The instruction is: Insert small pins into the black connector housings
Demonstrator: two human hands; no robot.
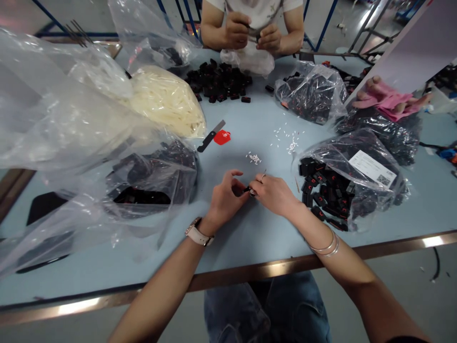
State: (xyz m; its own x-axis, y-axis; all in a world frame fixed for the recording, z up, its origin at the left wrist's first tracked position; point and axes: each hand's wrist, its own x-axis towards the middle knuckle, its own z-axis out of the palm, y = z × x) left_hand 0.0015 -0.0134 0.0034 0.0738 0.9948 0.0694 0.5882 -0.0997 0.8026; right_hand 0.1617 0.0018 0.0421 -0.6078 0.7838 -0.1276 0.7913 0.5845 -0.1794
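My left hand (224, 197) and my right hand (273, 193) meet over the pale blue table (250, 238), both pinching one small black part (246, 189) between the fingertips. A watch sits on my left wrist, bangles on my right, and a ring on a right finger. Just beyond my hands lies a little heap of tiny white pieces (254, 157). An open plastic bag of black parts with red marks (332, 193) lies close to my right hand. Another bag of black parts (153, 183) lies to my left.
A black-handled knife (210, 136) and a red tag (222, 137) lie mid-table. A bag of cream strips (167, 100) is at the far left, loose black parts (219, 83) at the far side. A person opposite holds something in both hands (252, 33). A pink-gloved hand (387, 100) rests at right.
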